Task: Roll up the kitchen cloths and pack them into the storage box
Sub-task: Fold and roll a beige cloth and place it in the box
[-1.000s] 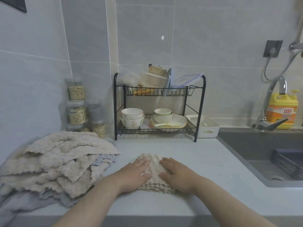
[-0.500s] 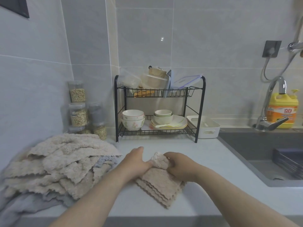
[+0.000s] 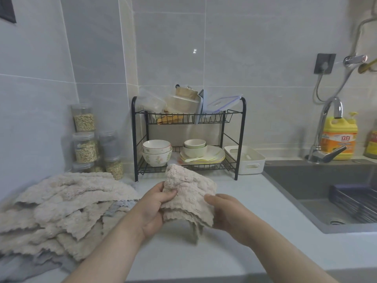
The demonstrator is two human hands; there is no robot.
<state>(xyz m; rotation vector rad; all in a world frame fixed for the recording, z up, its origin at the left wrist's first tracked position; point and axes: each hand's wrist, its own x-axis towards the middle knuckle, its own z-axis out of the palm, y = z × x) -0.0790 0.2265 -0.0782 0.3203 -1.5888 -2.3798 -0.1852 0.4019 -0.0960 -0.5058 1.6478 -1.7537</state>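
Head view: both hands are closed on one beige folded cloth (image 3: 189,193), held up off the desk (image 3: 255,211) at near centre. The left hand (image 3: 157,205) pinches its upper left part between thumb and fingers. The right hand (image 3: 226,213) grasps the right edge, its fingers mostly hidden behind the fabric. The cloth is bunched at the top, and its scalloped layers hang loose below, so it does not look like a firm roll yet.

The pile of cloths (image 3: 67,207) lies on the near left of the desk. The white storage box (image 3: 247,160) sits at the far side, just right of the dish rack (image 3: 189,139) and near the edge of the sink (image 3: 318,190).

The likely trouble is the loose lower layers. If the hands turn the cloth in mid-air, the layers may slide apart and the roll come out slack or lopsided. The fleecy fabric will probably spring open once the grasp eases, so a weak roll could unwind on the way to the box. Carried carelessly to the right, a dangling end might also drop toward the sink.
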